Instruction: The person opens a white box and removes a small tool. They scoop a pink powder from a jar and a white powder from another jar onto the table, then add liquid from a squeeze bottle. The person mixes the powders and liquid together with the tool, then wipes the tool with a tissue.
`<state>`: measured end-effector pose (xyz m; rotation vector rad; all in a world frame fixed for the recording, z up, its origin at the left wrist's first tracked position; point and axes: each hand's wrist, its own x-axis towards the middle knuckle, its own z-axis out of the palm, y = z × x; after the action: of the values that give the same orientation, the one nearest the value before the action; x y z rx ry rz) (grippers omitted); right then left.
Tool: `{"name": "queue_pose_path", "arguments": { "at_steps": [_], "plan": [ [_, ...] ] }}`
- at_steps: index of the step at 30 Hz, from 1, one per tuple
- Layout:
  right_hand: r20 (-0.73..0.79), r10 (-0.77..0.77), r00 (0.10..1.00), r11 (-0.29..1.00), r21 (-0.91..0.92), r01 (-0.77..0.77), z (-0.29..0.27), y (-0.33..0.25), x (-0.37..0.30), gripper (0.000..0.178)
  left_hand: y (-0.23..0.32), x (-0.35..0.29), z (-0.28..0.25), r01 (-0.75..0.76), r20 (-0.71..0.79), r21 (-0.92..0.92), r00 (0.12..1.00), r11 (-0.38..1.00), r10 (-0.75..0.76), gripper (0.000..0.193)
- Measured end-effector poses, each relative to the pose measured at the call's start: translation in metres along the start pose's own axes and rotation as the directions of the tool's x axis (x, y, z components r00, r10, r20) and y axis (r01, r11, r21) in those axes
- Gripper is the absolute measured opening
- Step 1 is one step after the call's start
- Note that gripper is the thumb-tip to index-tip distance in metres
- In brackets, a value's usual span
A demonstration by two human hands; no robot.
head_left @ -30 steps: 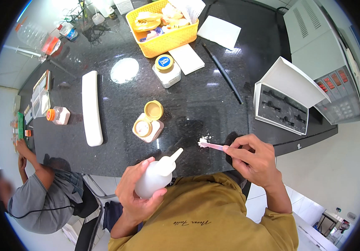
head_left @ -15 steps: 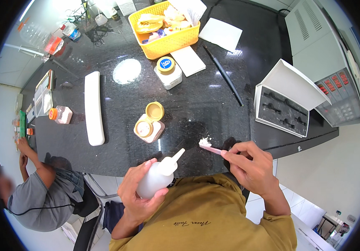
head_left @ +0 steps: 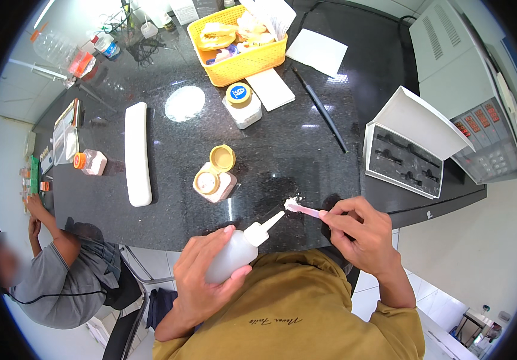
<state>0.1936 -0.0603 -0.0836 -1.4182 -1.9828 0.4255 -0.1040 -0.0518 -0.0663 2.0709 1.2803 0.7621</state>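
The likely soft bottle [head_left: 233,258] is aptly gripped mid-body by the left hand [head_left: 199,270], a pink stick [head_left: 308,211] to its right being pinched by the right hand [head_left: 363,234].

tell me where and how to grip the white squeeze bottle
Probably best around the rounded body of the white squeeze bottle, from the near left, thumb and fingers opposed, as the left hand does: the bottle is tilted, its tapered nozzle pointing toward the white powder; such a grip leaves it free.
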Motion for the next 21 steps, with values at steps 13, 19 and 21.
{"name": "queue_pose_path", "arguments": {
  "at_steps": [13, 19, 21],
  "plan": [
    [0.054, -0.003, 0.999, 1.0, -0.021, 0.005, -0.0031, 0.0007, 0.0022, 0.037, 0.0046, -0.0014, 0.0016, 0.067, -0.002, -0.017, 0.998, 0.998, -0.067, 0.063],
    [0.045, 0.0, 0.999, 1.0, -0.016, 0.001, -0.0037, 0.0031, 0.0018, 0.037, 0.0027, -0.0002, 0.0014, 0.014, -0.024, -0.01, 1.0, 1.0, -0.015, 0.064],
    [0.059, 0.019, 0.998, 1.0, -0.015, -0.018, -0.0025, 0.0043, 0.0007, 0.038, 0.0027, -0.0011, 0.0014, 0.014, -0.025, -0.008, 1.0, 1.0, -0.014, 0.064]
  ]
}}
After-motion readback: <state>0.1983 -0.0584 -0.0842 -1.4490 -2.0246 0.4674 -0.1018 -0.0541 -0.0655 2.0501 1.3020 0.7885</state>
